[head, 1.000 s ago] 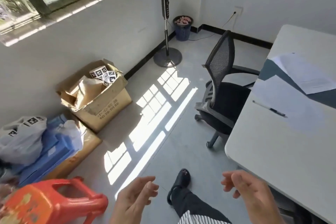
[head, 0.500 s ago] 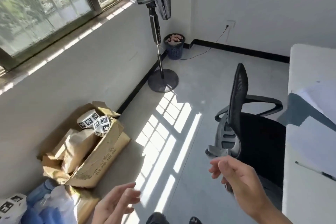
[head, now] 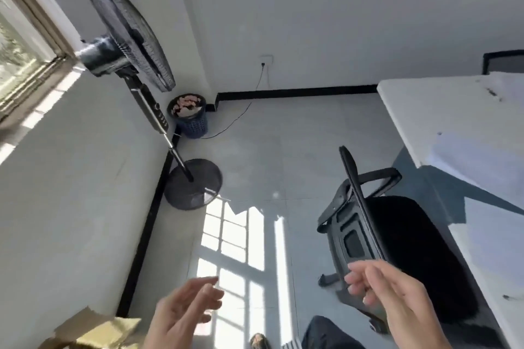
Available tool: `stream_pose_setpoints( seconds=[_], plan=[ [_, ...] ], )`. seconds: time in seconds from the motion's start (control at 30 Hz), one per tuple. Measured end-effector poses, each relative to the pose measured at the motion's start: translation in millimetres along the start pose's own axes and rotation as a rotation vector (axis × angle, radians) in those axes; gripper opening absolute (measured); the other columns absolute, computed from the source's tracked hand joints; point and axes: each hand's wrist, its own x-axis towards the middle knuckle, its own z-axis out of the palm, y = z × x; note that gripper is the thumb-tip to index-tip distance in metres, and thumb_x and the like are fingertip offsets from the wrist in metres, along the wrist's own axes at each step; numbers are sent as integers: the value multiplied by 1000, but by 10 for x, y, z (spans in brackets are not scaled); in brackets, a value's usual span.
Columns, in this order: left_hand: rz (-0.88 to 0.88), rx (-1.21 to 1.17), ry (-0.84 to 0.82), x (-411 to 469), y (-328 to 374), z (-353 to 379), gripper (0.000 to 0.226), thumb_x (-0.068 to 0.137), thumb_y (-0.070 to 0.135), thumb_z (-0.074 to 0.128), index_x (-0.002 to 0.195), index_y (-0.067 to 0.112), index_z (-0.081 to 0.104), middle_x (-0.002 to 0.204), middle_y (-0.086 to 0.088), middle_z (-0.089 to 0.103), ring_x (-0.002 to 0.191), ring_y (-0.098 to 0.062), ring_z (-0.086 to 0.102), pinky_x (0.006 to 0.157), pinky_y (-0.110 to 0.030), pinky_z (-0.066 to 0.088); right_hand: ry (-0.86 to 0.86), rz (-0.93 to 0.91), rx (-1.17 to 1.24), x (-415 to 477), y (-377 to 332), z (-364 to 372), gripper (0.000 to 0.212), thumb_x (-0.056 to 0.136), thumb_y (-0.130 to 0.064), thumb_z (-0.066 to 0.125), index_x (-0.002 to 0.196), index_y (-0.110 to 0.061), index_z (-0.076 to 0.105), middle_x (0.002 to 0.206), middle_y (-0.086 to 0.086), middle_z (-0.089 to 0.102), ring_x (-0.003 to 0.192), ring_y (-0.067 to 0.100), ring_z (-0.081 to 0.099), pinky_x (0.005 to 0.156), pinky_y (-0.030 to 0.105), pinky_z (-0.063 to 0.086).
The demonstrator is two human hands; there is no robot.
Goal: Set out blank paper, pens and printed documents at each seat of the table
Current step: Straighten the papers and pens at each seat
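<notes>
The white table [head: 419, 110] runs along the right side. White sheets of paper [head: 482, 161] lie on it, partly in shadow, and the tip of a pen [head: 510, 297] shows at the right edge. My left hand [head: 184, 314] hangs over the floor at the bottom centre, fingers loosely spread and holding nothing. My right hand [head: 397, 295] is raised in front of the black office chair [head: 397, 241], fingers relaxed and empty. Neither hand touches the table or the papers.
A black standing fan [head: 133, 45] stands by the left wall under the window. A blue waste basket [head: 190, 116] sits in the corner. A cardboard box [head: 93, 331] is at the bottom left. A second chair back [head: 503, 62] shows behind the table.
The view has swung up and toward the far corner; the boxes and red stool have slid out of sight. The chair now appears closer, and both hands stay empty.
</notes>
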Motion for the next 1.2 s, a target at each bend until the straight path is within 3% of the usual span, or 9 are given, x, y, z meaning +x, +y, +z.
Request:
stream_pose_setpoints(
  seconds=[0.1, 0.33, 0.5, 0.6, 0.7, 0.87, 0.97, 1.1, 1.2],
  plan=[
    [23, 36, -109, 679, 217, 16, 17, 87, 27, 63, 93, 17, 75, 85, -5, 78, 83, -24, 73, 72, -37, 57, 151, 20, 20, 250, -94, 41, 73, 57, -92, 50, 87, -30, 75, 84, 5, 75, 74, 14, 70, 62, 24, 54],
    [57, 125, -352, 1934, 749, 505, 78, 45, 77, 66, 97, 18, 71, 89, -1, 78, 83, -17, 73, 67, -27, 57, 329, 56, 75, 1217, -132, 84, 71, 58, -92, 48, 89, -34, 74, 85, 3, 75, 75, 12, 69, 63, 22, 54],
    [115, 161, -411, 2780, 1253, 703, 70, 50, 69, 71, 96, 16, 72, 87, -3, 78, 80, -17, 74, 65, -28, 55, 349, 51, 141, 2122, -342, 155, 71, 60, -89, 51, 86, -27, 75, 85, 5, 74, 75, 13, 68, 62, 21, 52],
    [118, 192, -433, 3298, 1420, 818, 41, 78, 49, 68, 98, 13, 72, 86, -4, 78, 83, -21, 74, 67, -30, 56, 353, 54, 121, 2540, -426, 141, 53, 73, -72, 53, 87, -25, 74, 84, 4, 74, 75, 14, 67, 62, 17, 51],
    [91, 212, -463, 3735, 1557, 1018, 27, 82, 33, 70, 96, 10, 72, 84, -7, 77, 79, -21, 74, 68, -36, 55, 409, 78, 126, 2777, -510, 83, 42, 75, -69, 52, 87, -34, 72, 84, 4, 73, 74, 16, 67, 63, 18, 51],
    [57, 298, -711, 4478, 1742, 1655, 14, 88, 17, 61, 95, 10, 71, 83, -6, 77, 79, -22, 73, 74, -42, 56, 622, 194, 85, 3064, -382, -78, 39, 81, -61, 48, 89, -31, 73, 85, -2, 74, 78, 8, 69, 67, 13, 50],
    [117, 326, -864, 4946, 2044, 2048, 19, 84, 28, 68, 95, 12, 72, 85, -6, 77, 78, -20, 73, 72, -39, 56, 760, 300, 110, 3240, -378, -76, 29, 88, -59, 51, 87, -38, 71, 85, -3, 74, 79, 9, 69, 68, 18, 52],
    [171, 429, -1036, 5551, 2424, 2631, 12, 92, 12, 60, 97, 14, 71, 86, -4, 77, 81, -21, 73, 73, -36, 55, 947, 377, 85, 3465, -457, -90, 48, 77, -72, 45, 88, -34, 71, 85, -9, 75, 82, 10, 70, 65, 16, 55],
    [217, 493, -1183, 5715, 2664, 3117, 16, 93, 10, 56, 99, 14, 70, 87, -4, 77, 81, -18, 72, 73, -32, 54, 1115, 419, 103, 3468, -542, -98, 27, 83, -53, 50, 86, -35, 72, 84, -8, 75, 80, 10, 70, 64, 16, 54]
  ],
)
